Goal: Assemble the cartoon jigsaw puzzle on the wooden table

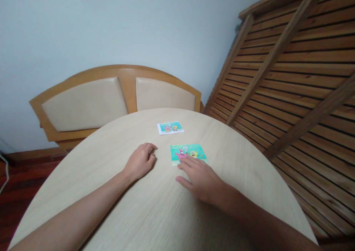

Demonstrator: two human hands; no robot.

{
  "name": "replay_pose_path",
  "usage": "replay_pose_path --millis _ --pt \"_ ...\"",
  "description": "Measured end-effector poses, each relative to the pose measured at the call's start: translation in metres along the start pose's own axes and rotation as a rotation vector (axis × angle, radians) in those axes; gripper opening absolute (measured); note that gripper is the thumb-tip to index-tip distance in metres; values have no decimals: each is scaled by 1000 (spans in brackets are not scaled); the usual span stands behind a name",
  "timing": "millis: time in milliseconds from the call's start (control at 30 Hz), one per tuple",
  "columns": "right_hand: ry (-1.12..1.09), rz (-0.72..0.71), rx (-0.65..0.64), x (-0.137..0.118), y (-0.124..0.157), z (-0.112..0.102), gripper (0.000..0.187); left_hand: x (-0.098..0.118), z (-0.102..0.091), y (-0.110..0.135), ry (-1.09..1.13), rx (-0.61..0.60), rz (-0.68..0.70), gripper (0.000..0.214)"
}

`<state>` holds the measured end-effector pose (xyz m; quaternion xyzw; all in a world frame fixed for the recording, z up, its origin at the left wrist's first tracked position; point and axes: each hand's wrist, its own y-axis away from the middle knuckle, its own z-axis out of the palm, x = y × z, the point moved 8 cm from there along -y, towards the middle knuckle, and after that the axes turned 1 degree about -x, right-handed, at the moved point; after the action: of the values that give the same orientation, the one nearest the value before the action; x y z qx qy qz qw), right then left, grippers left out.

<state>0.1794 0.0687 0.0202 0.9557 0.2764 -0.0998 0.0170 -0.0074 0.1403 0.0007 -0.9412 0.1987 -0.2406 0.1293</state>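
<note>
A turquoise cartoon picture card (188, 152) lies flat on the round pale wooden table (111, 158). My right hand (200, 179) rests flat on the table with fingers stretched out, its fingertips on the card's near edge. My left hand (140, 161) lies on the table to the left of the card, fingers curled loosely under, nothing visible in them. A smaller picture (170, 127) with a white border, showing the same cartoon figures, lies farther back on the table, apart from both hands.
Behind the table stands a wooden bench back (111, 95) with two beige padded panels against a pale wall. A slatted wooden frame (291, 77) leans at the right. Dark red floor (16, 184) shows at the left.
</note>
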Motion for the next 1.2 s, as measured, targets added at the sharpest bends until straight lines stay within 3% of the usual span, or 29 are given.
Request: replay_pose_path --millis 133,267,600,767,1033,1200 --pt "-16 280 -20 60 -10 0 51 7 2 2 -66 -19 51 31" --pt "-40 405 -80 103 -22 10 66 15 4 4 -135 -57 90 39" --pt "-45 364 0 152 -77 14 69 20 11 6 -175 -150 166 52" --pt "-18 341 68 140 -69 11 72 21 13 8 -167 -196 183 57" --pt "-75 142 -28 65 -15 26 79 32 14 16 -119 -235 214 62" --pt "-80 140 -38 57 -12 24 78 40 18 22 -141 -288 207 64"
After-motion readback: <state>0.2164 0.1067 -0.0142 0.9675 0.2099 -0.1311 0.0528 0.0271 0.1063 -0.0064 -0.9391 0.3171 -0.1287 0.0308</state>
